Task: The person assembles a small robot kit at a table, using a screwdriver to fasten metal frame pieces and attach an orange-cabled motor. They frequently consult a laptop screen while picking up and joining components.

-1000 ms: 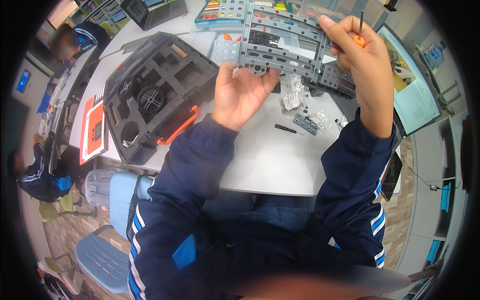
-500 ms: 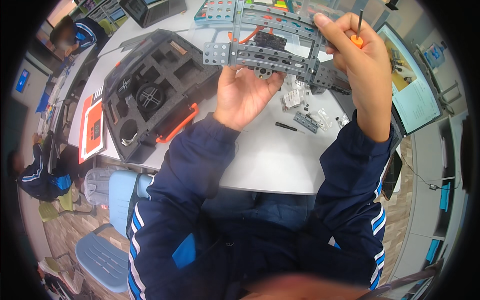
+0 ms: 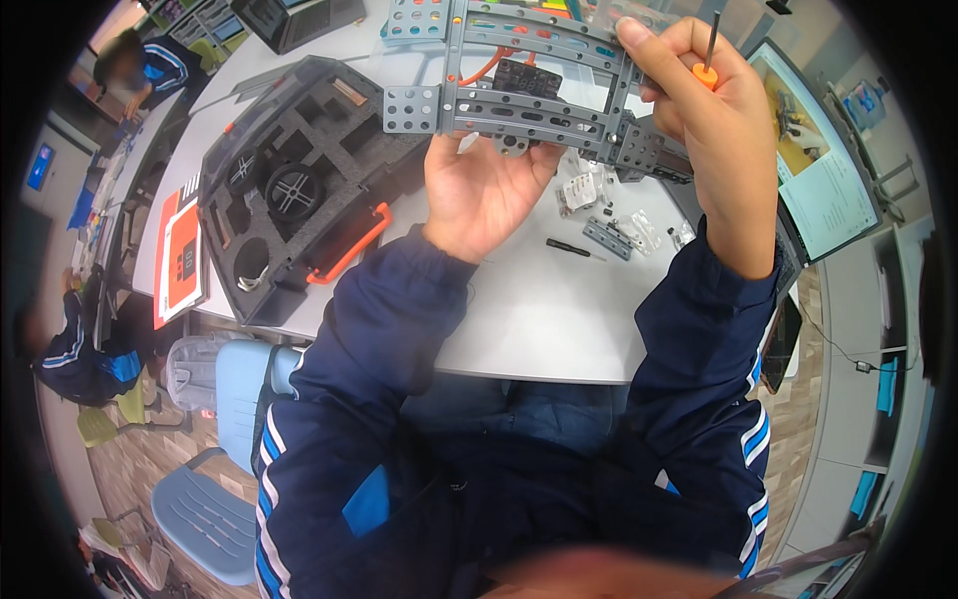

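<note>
Raised above the table is a grey metal frame [image 3: 569,112] built from curved, perforated bars, with a square holed plate [image 3: 411,110] at its left end. Inside it sit a black module [image 3: 527,78] and an orange cable. My left hand [image 3: 477,195] supports the frame from below, its fingers partly hidden behind it. My right hand [image 3: 723,120] is curled around a screwdriver [image 3: 706,76] with an orange part and a thin dark shaft pointing up. The right thumb presses against the frame's right upper corner. The screwdriver's handle is mostly hidden in the palm.
At left lies an opened black case [image 3: 329,150] with foam slots, wheels and an orange handle [image 3: 351,245]. A small black screwdriver [image 3: 569,247], a grey perforated piece [image 3: 607,240] and small bags lie on the white table. A laptop screen [image 3: 823,160] stands right. Other people sit far left.
The frame and both hands have shifted slightly left in the picture, and the table's contents moved a little too. The hold of each hand looks the same.
</note>
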Motion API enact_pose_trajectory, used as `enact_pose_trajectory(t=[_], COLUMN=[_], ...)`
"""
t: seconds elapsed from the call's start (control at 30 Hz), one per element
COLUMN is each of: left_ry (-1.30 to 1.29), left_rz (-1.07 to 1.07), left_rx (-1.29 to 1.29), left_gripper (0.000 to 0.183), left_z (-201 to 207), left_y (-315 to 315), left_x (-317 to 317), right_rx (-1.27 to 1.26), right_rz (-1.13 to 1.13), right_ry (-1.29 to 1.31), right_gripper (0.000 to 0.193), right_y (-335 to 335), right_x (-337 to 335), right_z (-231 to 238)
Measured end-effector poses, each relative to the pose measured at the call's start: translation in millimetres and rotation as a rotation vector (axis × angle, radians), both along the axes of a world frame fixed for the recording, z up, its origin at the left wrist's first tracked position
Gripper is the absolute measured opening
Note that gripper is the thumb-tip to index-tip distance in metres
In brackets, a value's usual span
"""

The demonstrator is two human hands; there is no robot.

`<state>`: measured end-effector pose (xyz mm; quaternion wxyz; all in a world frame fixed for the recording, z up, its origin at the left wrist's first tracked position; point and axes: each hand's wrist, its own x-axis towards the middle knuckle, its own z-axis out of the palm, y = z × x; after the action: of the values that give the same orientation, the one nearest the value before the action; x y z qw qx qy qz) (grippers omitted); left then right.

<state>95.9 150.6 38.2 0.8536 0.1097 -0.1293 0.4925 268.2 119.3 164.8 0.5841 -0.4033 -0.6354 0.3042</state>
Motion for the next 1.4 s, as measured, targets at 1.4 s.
enact_pose_trajectory(t=[1.4], left_ry=[0.108], left_rz=[0.093], left_rx=[0.022], left_gripper=[0.056], left_z=[25.9], left_y=[-33.5], left_x=[0.3], right_rx=[-0.069], right_rz=[-0.077], right_ry=[0.021], right_gripper=[0.019], right_y=[-17.2], right_x=[-17.7], right_z=[14.6])
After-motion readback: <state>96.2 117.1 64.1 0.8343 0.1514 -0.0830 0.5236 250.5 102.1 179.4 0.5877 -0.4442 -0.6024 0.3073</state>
